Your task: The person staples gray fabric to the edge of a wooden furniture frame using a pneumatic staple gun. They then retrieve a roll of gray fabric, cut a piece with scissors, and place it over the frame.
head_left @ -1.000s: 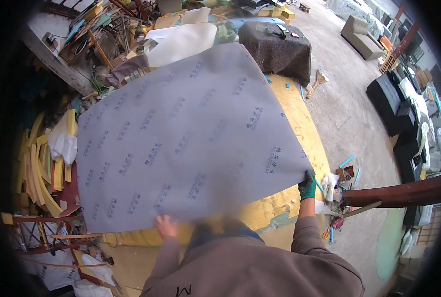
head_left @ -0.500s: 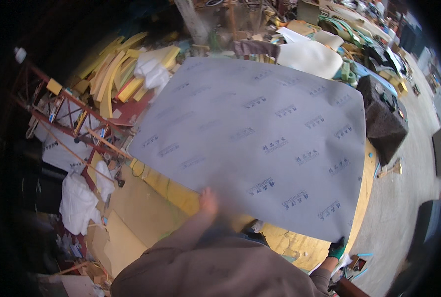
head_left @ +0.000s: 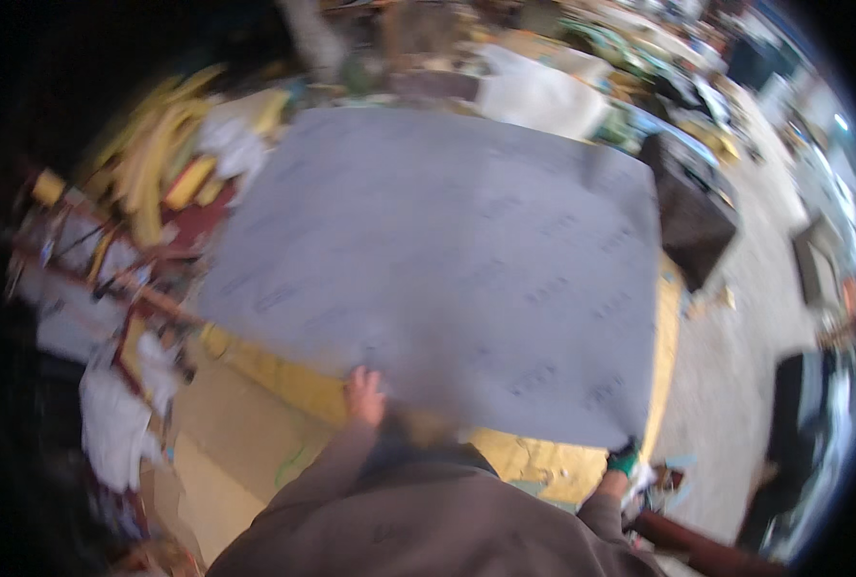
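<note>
A large grey fabric sheet [head_left: 428,250] with faint dark print lies spread over a yellow board or table [head_left: 553,464]. At the sheet's near edge, left of centre, is my bare left hand [head_left: 365,396], its fingers stretched out and apart against the edge. My right hand [head_left: 624,460], in a green and dark glove, is at the near right corner of the sheet. Its fingers close on that corner, though blur and the small size hide the fingertips. A dark smudge blurs the middle of the sheet.
Yellow foam strips [head_left: 159,159] pile up at the far left, near a reddish metal frame [head_left: 149,293]. White bags [head_left: 115,413] lie at left. A dark block-shaped piece [head_left: 687,212] stands beyond the right edge. Bare concrete floor [head_left: 721,356] runs along the right.
The whole view has shifted, so the scene sits further left and is more blurred. My left hand's fingers now show spread at the edge. My right hand stays at the corner.
</note>
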The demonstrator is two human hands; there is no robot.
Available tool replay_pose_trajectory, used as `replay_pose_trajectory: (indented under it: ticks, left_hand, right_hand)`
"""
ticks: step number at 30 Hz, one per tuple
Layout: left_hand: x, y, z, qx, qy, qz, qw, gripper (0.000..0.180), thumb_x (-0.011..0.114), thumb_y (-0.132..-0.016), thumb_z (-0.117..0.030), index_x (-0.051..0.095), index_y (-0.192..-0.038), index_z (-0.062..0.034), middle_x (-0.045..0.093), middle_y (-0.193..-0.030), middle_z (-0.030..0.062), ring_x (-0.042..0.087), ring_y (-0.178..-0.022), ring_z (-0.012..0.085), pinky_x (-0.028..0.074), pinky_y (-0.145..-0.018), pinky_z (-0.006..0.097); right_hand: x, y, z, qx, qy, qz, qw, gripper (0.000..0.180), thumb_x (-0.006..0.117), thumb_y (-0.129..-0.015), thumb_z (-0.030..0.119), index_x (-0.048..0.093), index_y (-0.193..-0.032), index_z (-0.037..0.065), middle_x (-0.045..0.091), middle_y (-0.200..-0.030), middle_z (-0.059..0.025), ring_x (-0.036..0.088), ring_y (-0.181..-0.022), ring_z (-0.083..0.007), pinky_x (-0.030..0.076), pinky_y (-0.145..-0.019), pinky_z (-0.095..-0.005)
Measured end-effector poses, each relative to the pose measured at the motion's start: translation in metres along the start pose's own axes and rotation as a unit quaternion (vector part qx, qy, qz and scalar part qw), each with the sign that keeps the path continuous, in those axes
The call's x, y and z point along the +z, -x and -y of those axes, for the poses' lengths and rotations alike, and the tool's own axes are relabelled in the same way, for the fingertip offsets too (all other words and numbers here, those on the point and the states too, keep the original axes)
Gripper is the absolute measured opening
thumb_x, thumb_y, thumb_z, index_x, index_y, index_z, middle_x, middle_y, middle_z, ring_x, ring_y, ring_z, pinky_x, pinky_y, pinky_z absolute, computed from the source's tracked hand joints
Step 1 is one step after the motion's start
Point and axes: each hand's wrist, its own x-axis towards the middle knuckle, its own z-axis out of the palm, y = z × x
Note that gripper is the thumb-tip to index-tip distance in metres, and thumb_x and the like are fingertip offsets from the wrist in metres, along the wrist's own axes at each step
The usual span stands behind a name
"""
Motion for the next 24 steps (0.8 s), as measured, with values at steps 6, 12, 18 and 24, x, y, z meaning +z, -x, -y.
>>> replay_pose_trajectory:
  ticks: [6,12,18,24]
  left_hand:
    - [-0.015,0.000,-0.010,0.017,-0.039,0.016,0.999,0.057,0.084,-0.079,-0.008,0.060,-0.130,-0.0127,0.046,-0.152,0.0161,0.045,-0.138,0.0411,0.042,-0.110,0.054]
    - [-0.017,-0.002,-0.011,0.033,-0.050,0.012,0.998,0.057,0.084,-0.080,-0.009,0.060,-0.131,-0.0128,0.047,-0.151,0.0164,0.045,-0.139,0.0410,0.041,-0.111,0.052]
    - [-0.013,0.003,-0.005,0.033,-0.053,0.011,0.998,0.056,0.083,-0.082,-0.010,0.059,-0.133,-0.0140,0.047,-0.152,0.0159,0.046,-0.139,0.0406,0.042,-0.112,0.052]
    - [-0.011,-0.003,-0.003,0.044,-0.050,0.032,0.997,0.055,0.080,-0.087,-0.014,0.059,-0.137,-0.0147,0.045,-0.156,0.0160,0.044,-0.142,0.0403,0.042,-0.112,0.052]
  right_hand:
    - [0.000,-0.004,-0.010,-0.085,-0.097,0.009,0.992,0.034,0.074,-0.095,0.024,0.070,-0.125,0.009,0.073,-0.124,-0.0101,0.068,-0.114,-0.0330,0.054,-0.105,-0.0517]
    - [0.047,0.043,-0.005,-0.057,-0.123,0.001,0.991,0.044,0.069,-0.099,0.023,0.063,-0.139,0.007,0.067,-0.139,-0.0115,0.063,-0.126,-0.0341,0.051,-0.111,-0.0520]
    - [0.067,0.050,0.004,-0.098,-0.081,0.106,0.986,0.048,0.062,-0.103,0.029,0.058,-0.145,0.006,0.063,-0.146,-0.0131,0.059,-0.133,-0.0332,0.047,-0.116,-0.0507]
    - [0.046,0.024,0.011,-0.103,-0.076,0.036,0.991,0.025,0.072,-0.097,0.020,0.073,-0.119,0.008,0.075,-0.119,-0.0087,0.071,-0.105,-0.0283,0.061,-0.093,-0.0435]
